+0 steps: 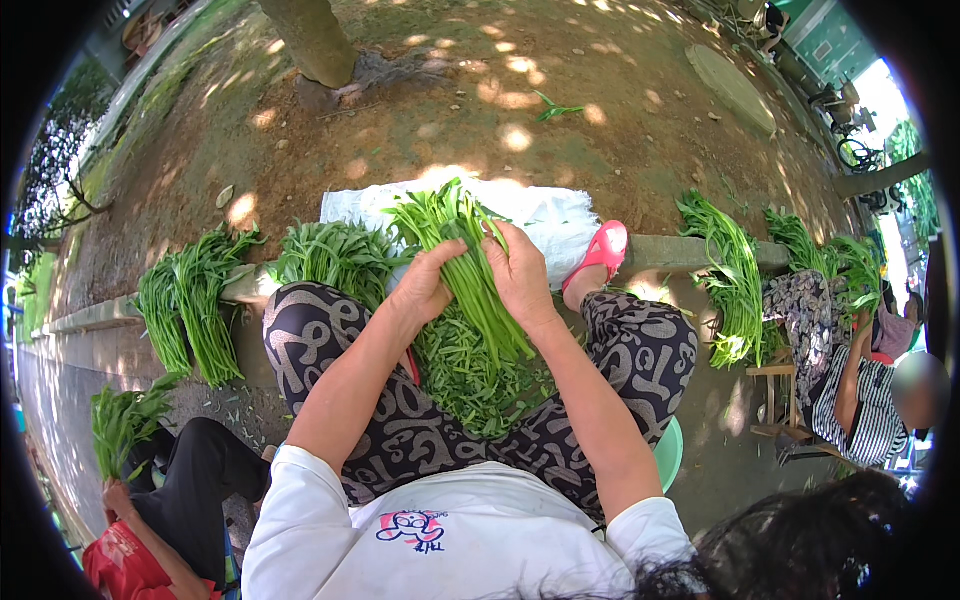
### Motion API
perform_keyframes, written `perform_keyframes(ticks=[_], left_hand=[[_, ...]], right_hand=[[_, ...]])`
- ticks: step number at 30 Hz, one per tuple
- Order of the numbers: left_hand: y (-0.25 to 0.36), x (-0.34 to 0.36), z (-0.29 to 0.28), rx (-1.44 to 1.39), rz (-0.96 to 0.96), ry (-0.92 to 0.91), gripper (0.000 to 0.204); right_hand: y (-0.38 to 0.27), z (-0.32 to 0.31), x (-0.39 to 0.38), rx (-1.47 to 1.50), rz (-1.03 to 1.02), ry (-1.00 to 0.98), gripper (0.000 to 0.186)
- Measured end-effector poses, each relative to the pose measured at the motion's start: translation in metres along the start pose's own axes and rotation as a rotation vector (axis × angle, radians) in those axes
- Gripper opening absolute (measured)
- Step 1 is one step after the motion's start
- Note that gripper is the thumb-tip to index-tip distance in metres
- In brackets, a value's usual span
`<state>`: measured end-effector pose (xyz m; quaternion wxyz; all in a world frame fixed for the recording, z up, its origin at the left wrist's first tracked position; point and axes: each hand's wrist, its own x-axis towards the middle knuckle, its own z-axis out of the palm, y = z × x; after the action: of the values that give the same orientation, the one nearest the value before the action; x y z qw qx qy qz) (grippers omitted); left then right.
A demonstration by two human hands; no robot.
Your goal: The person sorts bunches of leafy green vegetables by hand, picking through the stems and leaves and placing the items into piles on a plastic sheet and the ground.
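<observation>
The support is a low curb (650, 252) between bare soil (430, 140) and grey pavement (60, 360). A pale sheet (555, 222) covers the curb's middle section and extends onto the soil. Two bundles of long-stemmed leafy greens (205, 310) drape over the curb at left; a leafy bundle (338, 250) rests at the sheet's left edge; another bundle (732, 275) drapes at right. Leaf clippings (255, 410) lie scattered on the pavement, a green sprig (557, 110) on the soil.

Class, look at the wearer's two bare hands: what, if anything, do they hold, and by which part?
The left hand and right hand hold a bundle of long green leafy stems, gripped from either side around mid-length.
</observation>
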<state>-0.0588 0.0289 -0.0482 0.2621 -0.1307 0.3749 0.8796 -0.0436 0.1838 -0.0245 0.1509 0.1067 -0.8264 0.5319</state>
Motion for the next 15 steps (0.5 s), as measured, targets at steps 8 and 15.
perform_keyframes(ticks=[8, 15], left_hand=[[-0.001, -0.008, 0.012, 0.062, 0.054, -0.021, 0.026], [0.004, -0.007, 0.006, 0.065, 0.001, -0.005, 0.026]], right_hand=[[-0.004, -0.006, 0.0, -0.175, -0.003, -0.061, 0.023], [-0.008, -0.016, 0.01, 0.54, 0.537, -0.089, 0.027]])
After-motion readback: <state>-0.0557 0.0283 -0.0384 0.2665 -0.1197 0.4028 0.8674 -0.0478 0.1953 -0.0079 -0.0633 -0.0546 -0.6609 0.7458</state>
